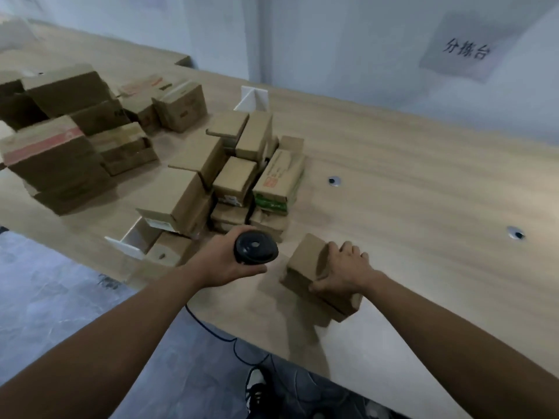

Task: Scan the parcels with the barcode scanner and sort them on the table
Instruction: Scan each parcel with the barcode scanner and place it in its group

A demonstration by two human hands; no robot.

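The left hand (225,264) was clamped around the black barcode scanner (256,247), held above the near edge of the surface (423,182). The right hand (344,272) was closed over a small cardboard parcel (305,261), fingers over its top and thumb on its near side; the parcel rested close to the near edge. A stack of parcels (230,179) stood just beyond the scanner, and a larger pile (69,131) lay far left. The surface right of the held parcel was open (two cable grommets (334,181) only).
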